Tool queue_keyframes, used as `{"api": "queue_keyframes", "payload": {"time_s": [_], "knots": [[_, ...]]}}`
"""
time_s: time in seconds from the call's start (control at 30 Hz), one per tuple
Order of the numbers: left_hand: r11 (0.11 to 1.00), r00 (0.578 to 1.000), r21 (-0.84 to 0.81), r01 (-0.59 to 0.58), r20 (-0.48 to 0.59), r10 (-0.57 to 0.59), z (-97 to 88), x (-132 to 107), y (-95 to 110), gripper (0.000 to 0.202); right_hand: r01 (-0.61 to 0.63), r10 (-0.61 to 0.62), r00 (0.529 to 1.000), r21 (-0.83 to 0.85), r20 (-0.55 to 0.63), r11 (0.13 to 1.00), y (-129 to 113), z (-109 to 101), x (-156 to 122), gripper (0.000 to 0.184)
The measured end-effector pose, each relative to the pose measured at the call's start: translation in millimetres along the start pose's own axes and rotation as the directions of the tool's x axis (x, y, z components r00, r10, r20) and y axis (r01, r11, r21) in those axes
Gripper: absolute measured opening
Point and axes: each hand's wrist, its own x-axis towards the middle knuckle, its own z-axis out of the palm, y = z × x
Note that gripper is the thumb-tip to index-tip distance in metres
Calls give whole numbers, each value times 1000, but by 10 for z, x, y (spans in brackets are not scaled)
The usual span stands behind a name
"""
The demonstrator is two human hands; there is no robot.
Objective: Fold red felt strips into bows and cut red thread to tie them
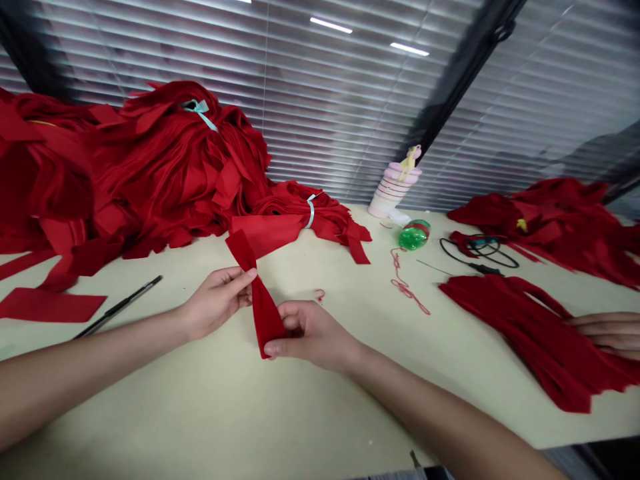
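Observation:
Between my two hands, above the pale table, is a red fabric strip (266,312), gathered narrow near its middle and flaring toward its lower end. My left hand (217,300) pinches it at the narrow part, thumb on top. Lower down, my right hand (310,333) grips the wide end by its edge, thumb in front and fingers curled behind. Just behind the held strip, a flat red strip (275,233) lies at the foot of a red bundle (325,212) tied with a light blue ribbon. A little red thread (320,294) rests beyond my right hand.
Large heaps of red strips (165,167) fill the back left. A black pen (123,305) lies by my left forearm. Rightward are a pink-white cup (394,189), a green bottle piece (414,235) with red cord, and a black cable (475,257). Another person's hand (610,332) touches red strips (525,333).

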Motion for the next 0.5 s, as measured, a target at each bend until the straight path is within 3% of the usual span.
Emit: {"api": "queue_keyframes", "payload": {"time_s": [0.3,0.5], "knots": [[999,1000,-47,6,-24,-7,23,-15,32,22,62,-57,997,-117,45,991,-14,11,3,27],[994,1000,-105,18,-12,-20,5,-12,35,19,-17,24,999,-224,30,975,-30,-19,3,34]]}}
